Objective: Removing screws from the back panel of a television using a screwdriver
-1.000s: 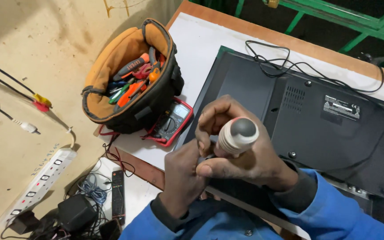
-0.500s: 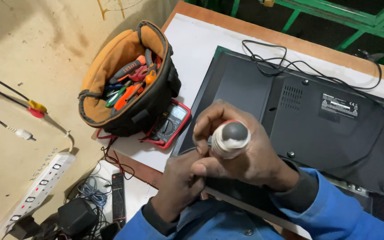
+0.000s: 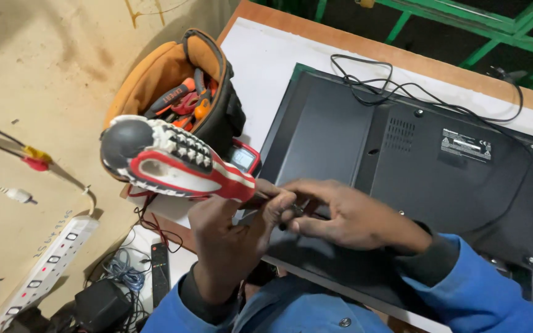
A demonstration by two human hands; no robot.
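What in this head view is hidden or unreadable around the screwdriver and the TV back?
- Screwdriver tip: covered by the fingers of the left hand and right hand.
- Any screw there: hidden under the same fingers.
- TV back panel: right and bottom edges cut off by the frame and the blue sleeve.
- Tool bag contents: partly blocked by the screwdriver handle.

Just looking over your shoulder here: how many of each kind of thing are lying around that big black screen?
Screwdriver with red, white and grey handle, held by left hand and right hand: 1
Flat black television, back side up: 1
Tool bag: 1
Red-edged meter: 1
White power strip: 1
Black remote: 1
Total: 6
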